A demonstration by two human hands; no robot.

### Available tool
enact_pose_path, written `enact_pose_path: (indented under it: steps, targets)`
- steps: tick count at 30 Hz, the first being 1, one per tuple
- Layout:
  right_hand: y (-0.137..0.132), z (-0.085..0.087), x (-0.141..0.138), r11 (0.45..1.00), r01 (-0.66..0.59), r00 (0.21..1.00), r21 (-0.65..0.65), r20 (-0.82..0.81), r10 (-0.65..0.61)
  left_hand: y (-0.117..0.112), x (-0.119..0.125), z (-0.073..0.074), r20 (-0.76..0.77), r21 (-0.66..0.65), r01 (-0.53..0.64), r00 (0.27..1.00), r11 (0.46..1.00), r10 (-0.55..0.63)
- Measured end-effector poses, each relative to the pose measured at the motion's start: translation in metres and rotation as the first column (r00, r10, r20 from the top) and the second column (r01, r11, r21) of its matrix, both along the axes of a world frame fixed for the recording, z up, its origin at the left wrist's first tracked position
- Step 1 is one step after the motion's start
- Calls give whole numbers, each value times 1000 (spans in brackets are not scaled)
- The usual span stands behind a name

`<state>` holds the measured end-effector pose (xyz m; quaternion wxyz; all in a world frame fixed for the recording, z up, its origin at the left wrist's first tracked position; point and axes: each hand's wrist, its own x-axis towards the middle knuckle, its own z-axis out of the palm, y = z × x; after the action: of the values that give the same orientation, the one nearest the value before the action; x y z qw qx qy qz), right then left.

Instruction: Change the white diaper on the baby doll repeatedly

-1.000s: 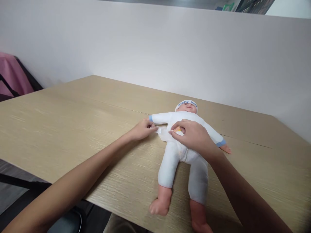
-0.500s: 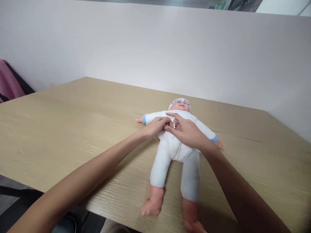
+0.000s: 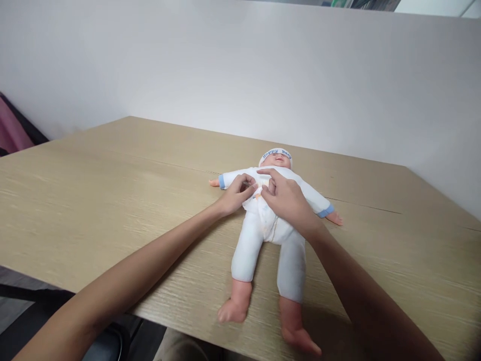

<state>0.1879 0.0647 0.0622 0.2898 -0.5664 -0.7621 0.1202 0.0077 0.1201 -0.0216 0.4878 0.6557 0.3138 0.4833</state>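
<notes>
A baby doll [image 3: 240, 255] in a white outfit with blue cuffs lies on its back, head away from me, a lettered white band on its head. Around its hips, over the trousers, is a white diaper [image 3: 267, 220] with a small orange and blue print at the waist. My left hand [image 3: 237, 194] pinches the diaper's waist edge between thumb and fingers. From the other side, my right hand [image 3: 287, 198] is closed at the same edge, its index finger stretched over the doll's belly. Its fingertips are partly hidden.
The doll lies on a wide wooden table [image 3: 112, 200] with a thin seam across it. A white wall [image 3: 210, 70] rises behind the table. Something pink and black [image 3: 15, 128] is at the far left. A dark chair [image 3: 107, 343] stands below the front edge.
My hands have moved slightly apart at the diaper's waist, and the orange print now shows between them. The view has shifted a little.
</notes>
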Motion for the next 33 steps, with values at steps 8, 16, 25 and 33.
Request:
enact_pose_path:
  steps: [8,16,25,33]
  targets:
    - [-29,11,13,956,125,987,265,62,-146,-46,-3,26,-105,128,-324,935,937,338]
    - [-144,-19,45,949,-308,950,-69,-79,302,-128,-33,44,-644,319,406,756,856,-119]
    - [-121,-47,52,1000,-2,989,22,145,-1,-114,-19,25,-643,274,102,759,956,103]
    - [-128,-60,38,994,43,989,99,138,-56,-108,-11,19,-606,277,97,790,956,95]
